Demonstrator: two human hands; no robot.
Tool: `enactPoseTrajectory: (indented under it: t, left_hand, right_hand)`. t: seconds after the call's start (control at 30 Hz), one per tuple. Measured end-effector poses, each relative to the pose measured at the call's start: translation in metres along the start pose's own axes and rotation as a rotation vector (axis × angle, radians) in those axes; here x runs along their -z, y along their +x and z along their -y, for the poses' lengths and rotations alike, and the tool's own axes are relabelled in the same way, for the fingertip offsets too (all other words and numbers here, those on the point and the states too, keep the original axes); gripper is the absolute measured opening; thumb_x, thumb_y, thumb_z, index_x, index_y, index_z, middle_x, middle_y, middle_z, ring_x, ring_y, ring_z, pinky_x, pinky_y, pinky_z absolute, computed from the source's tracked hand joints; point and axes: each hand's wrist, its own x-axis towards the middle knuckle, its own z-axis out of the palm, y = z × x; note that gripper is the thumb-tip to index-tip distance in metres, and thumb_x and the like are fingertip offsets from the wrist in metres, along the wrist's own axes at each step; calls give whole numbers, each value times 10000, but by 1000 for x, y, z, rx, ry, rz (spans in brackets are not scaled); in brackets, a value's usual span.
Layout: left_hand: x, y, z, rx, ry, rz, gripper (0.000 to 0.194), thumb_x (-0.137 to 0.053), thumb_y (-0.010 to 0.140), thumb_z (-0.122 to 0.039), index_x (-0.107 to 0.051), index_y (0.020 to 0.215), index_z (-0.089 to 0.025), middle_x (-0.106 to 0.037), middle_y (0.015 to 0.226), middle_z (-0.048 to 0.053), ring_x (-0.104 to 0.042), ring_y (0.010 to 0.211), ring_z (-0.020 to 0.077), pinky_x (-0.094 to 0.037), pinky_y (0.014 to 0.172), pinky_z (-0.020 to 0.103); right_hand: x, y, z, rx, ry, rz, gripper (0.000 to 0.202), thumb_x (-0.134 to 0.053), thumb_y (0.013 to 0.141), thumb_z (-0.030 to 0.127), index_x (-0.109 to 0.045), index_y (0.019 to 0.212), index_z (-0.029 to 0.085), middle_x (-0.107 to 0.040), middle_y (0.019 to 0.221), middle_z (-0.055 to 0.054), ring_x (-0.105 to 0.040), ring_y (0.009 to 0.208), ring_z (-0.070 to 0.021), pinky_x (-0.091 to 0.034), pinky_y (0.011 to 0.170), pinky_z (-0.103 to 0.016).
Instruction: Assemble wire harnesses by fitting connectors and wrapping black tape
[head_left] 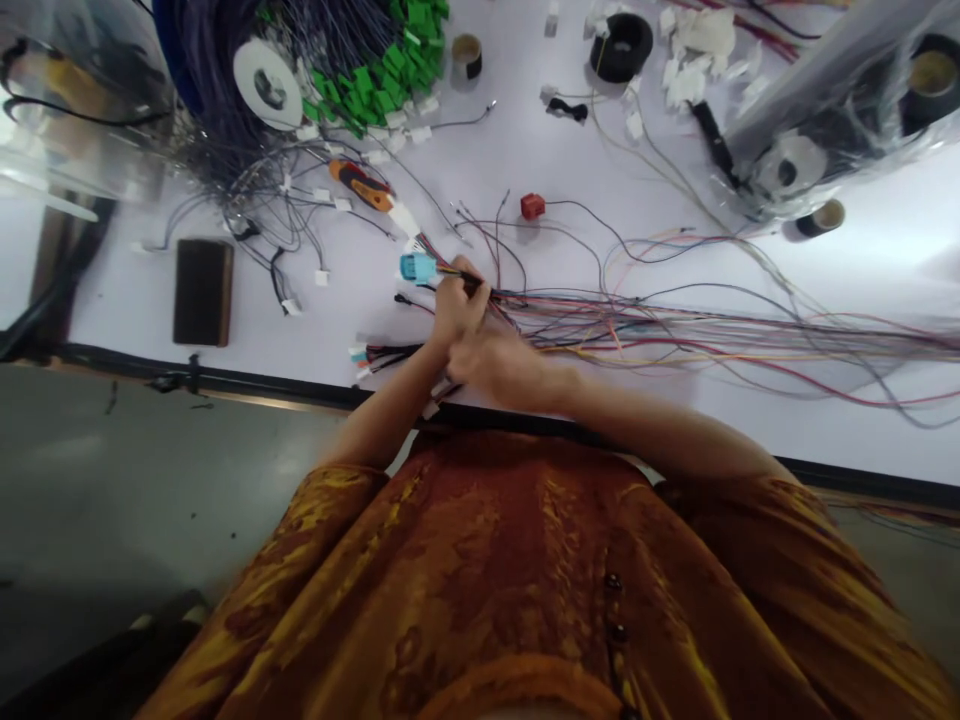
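Two hands are working just inside the table's near edge, the forearms crossing its black rim. White surface is showing between the wires and that edge toward the right, and beyond the hands around a red connector; toward the left, an orange-and-black tool and white plugs are taking up space. The left hand is gripping the wires near the near edge. The right hand is blurring just beside it, and whether it is holding anything, I cannot tell.

The wires are stretching rightward along the near edge, fanning apart in red, black, blue and yellow; a light-blue connector is jutting out past the left hand.

Toward the table's far left, green connectors are lying heaped; a dark box is lying nearer the left edge. Toward the far right, a plastic-wrapped roll is resting. Grey floor is showing outside the near edge.
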Motion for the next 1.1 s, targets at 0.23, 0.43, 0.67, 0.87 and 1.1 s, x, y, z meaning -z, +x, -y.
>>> enactPoseTrajectory:
  t: [0.23,0.43,0.67,0.87,1.1]
  left_hand:
    - [24,-3,-1,83,-152,342,136,-638,826,-190,-665,953,-152,-675,695,-11,-665,653,133,-559,681,262]
    - [21,-8,-3,122,-157,265,131,-655,846,-302,-641,838,-172,-682,602,1,-664,554,155,-560,581,264]
    - [12,-12,-4,52,-51,81,274,-670,866,-438,-617,778,-184,-635,599,-15,-582,469,124,-456,465,231]
    - [15,-9,3,6,126,-51,479,-520,964,-542,-600,652,-187,-524,451,-17,-526,449,120,-420,479,229]
    - [72,-3,-21,-125,348,23,332,-547,966,-430,-648,756,-193,-664,680,39,-652,682,190,-550,760,322]
  right_hand:
    - [46,-6,-140,-736,-25,-359,283,-629,932,465,-630,838,199,-640,872,-80,-577,795,-204,-517,739,-371]
    - [27,-22,-176,-806,-30,-518,400,-719,843,382,-606,1162,169,-574,1273,-168,-533,1182,-308,-428,1017,-549]
    - [-45,-16,-58,-552,316,-285,159,-608,904,235,-655,1047,183,-659,1042,-104,-600,998,-248,-508,918,-408]
    - [-45,-20,-62,-569,265,-300,195,-497,988,241,-677,956,174,-664,995,-111,-578,985,-240,-482,933,-380]
    - [-27,-78,-72,-628,140,-347,227,-527,998,300,-729,968,200,-663,996,-94,-563,990,-249,-421,918,-401]
